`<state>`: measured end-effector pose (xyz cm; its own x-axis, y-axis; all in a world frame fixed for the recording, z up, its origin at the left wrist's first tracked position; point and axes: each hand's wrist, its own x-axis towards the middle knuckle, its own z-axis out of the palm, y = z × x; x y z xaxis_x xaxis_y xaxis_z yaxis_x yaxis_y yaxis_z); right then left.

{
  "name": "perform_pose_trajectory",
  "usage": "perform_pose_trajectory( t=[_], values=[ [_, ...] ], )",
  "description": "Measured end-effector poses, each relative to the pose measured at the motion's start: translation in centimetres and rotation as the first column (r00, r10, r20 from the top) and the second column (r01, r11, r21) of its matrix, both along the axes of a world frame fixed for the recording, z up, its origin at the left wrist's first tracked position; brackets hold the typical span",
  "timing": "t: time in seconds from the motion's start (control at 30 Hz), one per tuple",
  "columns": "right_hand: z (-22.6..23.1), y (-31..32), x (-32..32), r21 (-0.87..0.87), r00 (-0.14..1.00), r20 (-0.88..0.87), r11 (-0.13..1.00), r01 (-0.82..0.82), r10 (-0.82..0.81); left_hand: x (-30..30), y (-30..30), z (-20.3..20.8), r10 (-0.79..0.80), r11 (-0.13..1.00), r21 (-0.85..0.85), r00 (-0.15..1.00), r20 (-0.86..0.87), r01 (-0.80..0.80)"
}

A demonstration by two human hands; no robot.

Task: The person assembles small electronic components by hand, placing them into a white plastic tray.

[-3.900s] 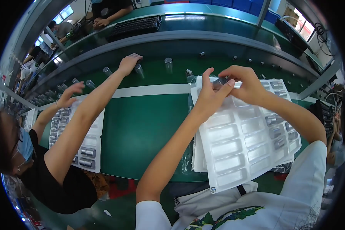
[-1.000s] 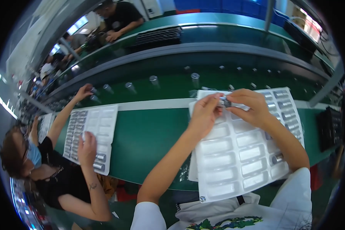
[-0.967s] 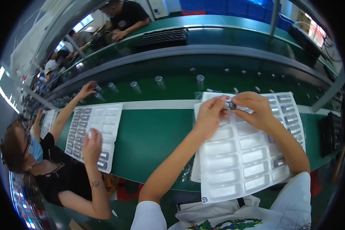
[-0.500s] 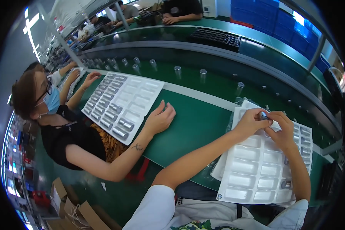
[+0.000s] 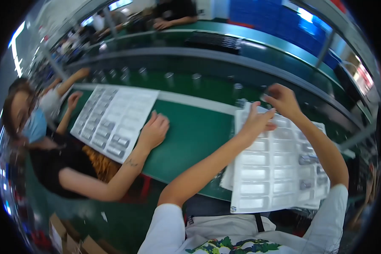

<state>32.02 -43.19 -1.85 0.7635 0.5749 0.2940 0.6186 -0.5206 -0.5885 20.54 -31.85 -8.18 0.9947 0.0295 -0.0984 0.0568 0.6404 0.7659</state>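
My right hand [image 5: 285,101] reaches over the belt edge, its fingers pinched on a small silvery metal cylinder [image 5: 265,98], blurred by motion. Beside it, my left hand [image 5: 257,123] is open above the far end of a white plastic tray [image 5: 253,186], fingers apart and holding nothing. The tray has rows of moulded pockets; those on its left side hold nothing. A few metal cylinders [image 5: 307,159] lie in pockets on the right, partly behind my right forearm.
More cylinders [image 5: 196,79] stand on the green conveyor belt [image 5: 216,91] beyond. To the left, a masked co-worker [image 5: 72,169] has a hand near another white tray [image 5: 142,101], partly filled with cylinders. A grey metal rail [image 5: 258,63] runs behind the belt; cardboard boxes [image 5: 57,228] are low left.
My hands have parted: the right moved away toward the belt with the cylinder, while the left let go and opened over the tray. The whole view has shifted slightly.
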Motion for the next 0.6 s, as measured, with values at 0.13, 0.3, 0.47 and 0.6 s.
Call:
perform_pose_trajectory(
  t=[0.13, 0.3, 0.47, 0.6],
  values=[
    [-4.5, 2.7, 7.1, -0.053, 0.997, -0.052, 0.997, 0.048, -0.051, -3.4, -1.8, 3.1, -0.437, 0.507, 0.862, 0.861, 0.26, -0.003],
    [-4.8, 4.7, 9.2, -0.331, 0.999, 0.021, 0.942, 0.053, -0.049, -9.1, -11.7, 3.9, -0.725, -0.033, 0.944, 0.659, 0.204, -0.328],
    [-5.3, 5.2, 9.6, -0.51, 1.0, -0.009, 0.86, 0.016, -0.024, -8.7, -15.9, 0.7, -0.835, 0.072, 0.956, 0.508, 0.214, -0.286],
    [-3.6, 5.0, 6.3, -0.48, 0.988, 0.033, 0.865, 0.149, -0.152, -8.7, -15.9, -0.8, -0.788, 0.029, 0.921, 0.558, 0.261, -0.389]
  ],
)
